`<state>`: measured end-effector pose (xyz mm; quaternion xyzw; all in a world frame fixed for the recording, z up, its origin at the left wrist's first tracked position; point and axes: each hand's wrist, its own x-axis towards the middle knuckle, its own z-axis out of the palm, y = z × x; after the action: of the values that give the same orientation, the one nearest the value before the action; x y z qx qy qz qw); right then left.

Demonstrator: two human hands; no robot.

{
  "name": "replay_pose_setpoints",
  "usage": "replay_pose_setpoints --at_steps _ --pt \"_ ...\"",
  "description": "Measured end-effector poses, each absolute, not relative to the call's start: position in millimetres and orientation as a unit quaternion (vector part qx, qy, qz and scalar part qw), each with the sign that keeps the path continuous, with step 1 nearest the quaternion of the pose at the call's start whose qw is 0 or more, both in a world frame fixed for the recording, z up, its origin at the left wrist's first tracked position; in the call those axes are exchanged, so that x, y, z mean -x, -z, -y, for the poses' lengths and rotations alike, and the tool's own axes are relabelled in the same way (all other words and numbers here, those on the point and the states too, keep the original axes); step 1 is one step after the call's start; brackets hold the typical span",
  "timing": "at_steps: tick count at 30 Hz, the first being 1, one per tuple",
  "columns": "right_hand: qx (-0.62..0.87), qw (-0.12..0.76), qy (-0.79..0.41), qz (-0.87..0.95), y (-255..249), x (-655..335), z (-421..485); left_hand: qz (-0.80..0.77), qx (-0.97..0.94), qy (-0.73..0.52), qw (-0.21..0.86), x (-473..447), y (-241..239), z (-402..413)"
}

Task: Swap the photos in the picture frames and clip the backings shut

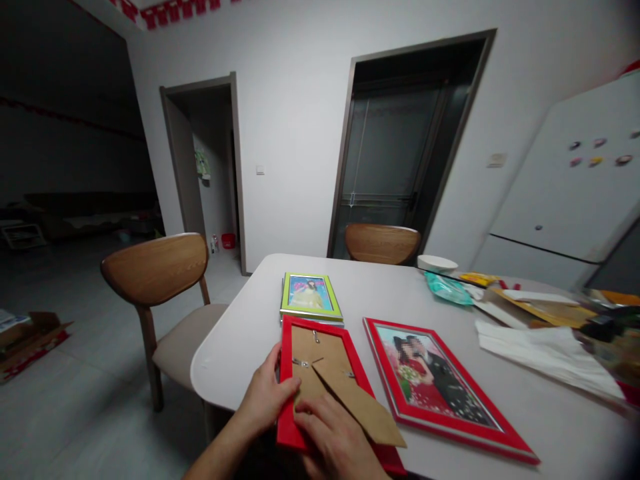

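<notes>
A red picture frame (pixel 287 353) is face down at the table's near edge, its brown backing board (pixel 305 340) towards me. Small metal clips sit on the backing, and the brown stand flap (pixel 373 413) slants out to the right. My left hand (pixel 265 397) is closed around the frame's left edge, thumb on the red border. Over the lower part of the backing, my right hand (pixel 335 433) rests with curled fingers and grips the frame; its underside is hidden. Beyond lies a yellow-green picture frame (pixel 286 293). To the right, another red picture frame (pixel 465 437) lies face up with a photo of a couple.
The white table (pixel 380 293) has rounded corners. On its right lie a teal packet (pixel 447 288), white sheets (pixel 540 347) and brown packaging, with a white bowl (pixel 437 263) behind. Wooden chairs stand at the left (pixel 160 267) and the far side (pixel 383 243).
</notes>
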<state>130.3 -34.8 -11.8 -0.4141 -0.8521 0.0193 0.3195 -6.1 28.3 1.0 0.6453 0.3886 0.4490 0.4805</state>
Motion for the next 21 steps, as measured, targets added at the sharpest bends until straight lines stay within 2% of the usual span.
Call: replay_pose_setpoints --at_steps 4,7,10,17,21 --pt "0.416 0.278 -0.062 0.864 14 -129 35 -0.483 -0.717 -0.373 0.338 11 10 -27" --pt "0.417 0.293 -0.099 0.854 -2 -139 38 -0.51 -0.74 -0.345 0.273 12 14 -25" --pt "0.493 0.32 -0.084 0.804 -15 -159 34 -0.519 -0.745 -0.331 0.258 11 16 -25" --pt "0.613 0.237 -0.073 0.75 -2 -209 3 -0.517 -0.746 -0.328 0.261 11 16 -24" --pt "0.63 0.211 -0.056 0.745 2 -213 -12 -0.521 -0.752 -0.31 0.26 11 13 -23"
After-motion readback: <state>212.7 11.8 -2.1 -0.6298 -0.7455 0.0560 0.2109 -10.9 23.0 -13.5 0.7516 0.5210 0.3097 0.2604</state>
